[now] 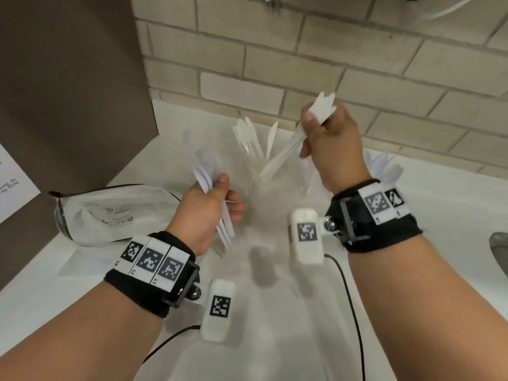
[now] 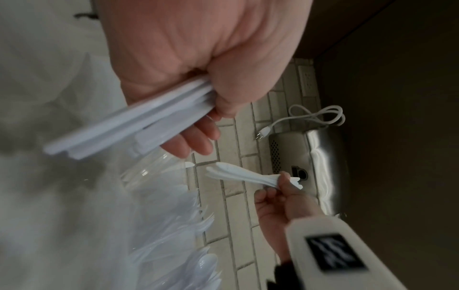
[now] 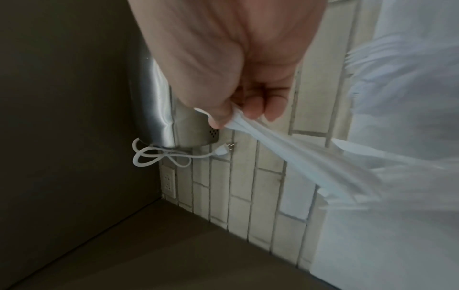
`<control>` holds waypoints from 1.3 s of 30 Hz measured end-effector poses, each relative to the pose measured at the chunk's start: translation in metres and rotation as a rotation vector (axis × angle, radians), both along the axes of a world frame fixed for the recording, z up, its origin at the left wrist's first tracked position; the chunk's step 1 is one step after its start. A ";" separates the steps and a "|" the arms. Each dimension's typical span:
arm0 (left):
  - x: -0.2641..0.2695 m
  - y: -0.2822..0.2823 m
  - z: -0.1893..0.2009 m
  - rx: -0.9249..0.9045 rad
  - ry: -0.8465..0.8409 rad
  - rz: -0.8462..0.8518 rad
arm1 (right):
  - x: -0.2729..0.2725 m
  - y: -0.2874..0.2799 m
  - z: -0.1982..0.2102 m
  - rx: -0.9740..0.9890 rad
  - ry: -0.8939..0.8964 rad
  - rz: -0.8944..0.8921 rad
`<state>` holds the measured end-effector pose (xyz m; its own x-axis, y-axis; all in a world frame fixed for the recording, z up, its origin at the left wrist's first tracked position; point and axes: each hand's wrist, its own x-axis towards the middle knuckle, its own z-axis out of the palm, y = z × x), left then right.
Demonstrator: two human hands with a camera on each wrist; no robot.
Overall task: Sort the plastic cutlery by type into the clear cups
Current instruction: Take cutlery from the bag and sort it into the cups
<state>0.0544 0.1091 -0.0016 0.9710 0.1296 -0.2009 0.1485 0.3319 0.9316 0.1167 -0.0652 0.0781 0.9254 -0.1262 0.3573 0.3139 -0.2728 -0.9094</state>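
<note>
- Where the white counter point(image 1: 192, 339) meets the brick wall point(image 1: 357, 50), a clear cup point(image 1: 257, 158) stands holding upright white plastic knives point(image 1: 247, 133); landmark for all below.
- Left hand point(image 1: 211, 207): just left of the cup, fingers and thumb curled round a bundle of white cutlery point(image 1: 204, 177), handles fanning downward; type not discernible.
- Right hand point(image 1: 330, 144): just right of the cup and above it, thumb and fingers pinching a second bundle of white cutlery point(image 1: 321, 105), handles slanting toward the cup's mouth.
- More white cutlery point(image 1: 384, 166): right of the cup, behind the right wrist, blurred.
- Plastic bag point(image 1: 104, 213): well left of the cup, lying on the counter.
</note>
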 end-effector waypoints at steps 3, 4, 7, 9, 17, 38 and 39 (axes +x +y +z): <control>-0.001 0.003 0.002 -0.014 -0.017 -0.030 | 0.035 0.004 0.012 -0.095 -0.171 -0.095; -0.001 0.003 0.003 -0.013 -0.020 -0.039 | 0.046 0.007 0.011 -0.128 -0.191 -0.102; -0.002 0.004 0.003 -0.018 -0.020 -0.034 | 0.077 0.018 -0.003 -0.217 -0.202 -0.085; -0.001 0.004 0.002 -0.030 -0.014 -0.026 | 0.093 0.026 -0.017 -0.248 -0.171 -0.068; 0.005 0.003 -0.002 -0.060 0.027 -0.039 | 0.128 0.040 -0.055 -0.809 0.354 -0.031; -0.002 -0.030 0.006 -0.078 -0.016 -0.247 | -0.033 0.020 -0.033 -0.241 0.477 0.353; -0.004 -0.032 0.006 -0.099 -0.014 -0.263 | -0.036 0.021 -0.034 -0.160 0.503 0.344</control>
